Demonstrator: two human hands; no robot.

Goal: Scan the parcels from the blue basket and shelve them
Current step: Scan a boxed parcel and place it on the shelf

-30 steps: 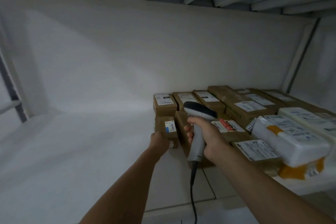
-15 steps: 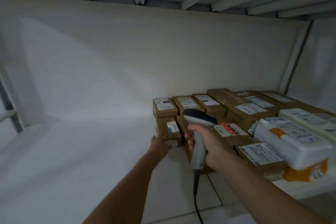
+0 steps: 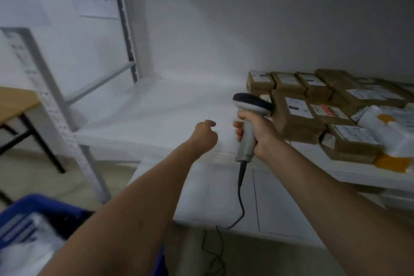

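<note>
1. Head view: the left hand (image 3: 205, 134) hovers over the bare white shelf (image 3: 161, 105) with its fingers curled in, holding nothing.
2. The right hand (image 3: 259, 132) is clenched round the handle of the grey scanner (image 3: 246, 148), whose dark head points left; its cable (image 3: 240, 199) hangs down to the floor.
3. Just right of the scanner, brown parcels (image 3: 293, 116) with white labels lie packed side by side on the shelf, and a white bag (image 3: 389, 127) lies at the far right.
4. The blue basket (image 3: 44, 207) sits at lower left, partly hidden by the left forearm, with blurred white packets (image 3: 24, 244) inside.
5. A wooden table (image 3: 15, 101) stands at the left edge.
</note>
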